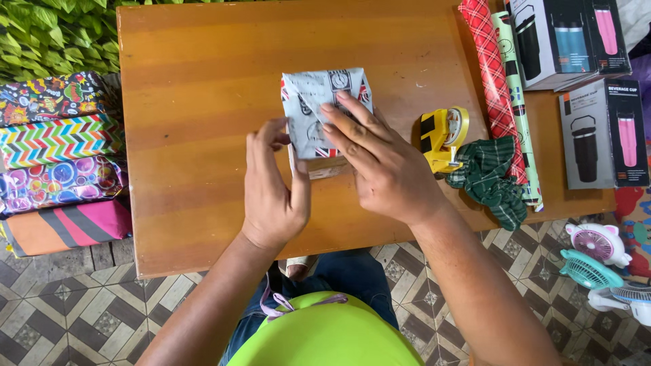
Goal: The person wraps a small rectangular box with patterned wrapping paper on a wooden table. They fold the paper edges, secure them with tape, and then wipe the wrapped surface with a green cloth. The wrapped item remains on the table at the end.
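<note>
A small box wrapped in grey patterned paper (319, 95) lies on the wooden table (203, 81). My right hand (380, 166) lies flat on the package's near right part, fingers spread over the paper. My left hand (274, 190) sits at the package's near left edge, thumb and fingers pinching a flap of the paper against the box end. A bit of bare cardboard shows under the paper between my hands.
A yellow tape dispenser (444, 135) and a green plaid cloth (491, 176) lie right of my right hand. Rolls of wrapping paper (495, 74) and boxed tumblers (597, 135) stand at the right. Folded patterned paper sheets (57, 159) are stacked at the left. Small fans (600, 261) lie on the tiled floor.
</note>
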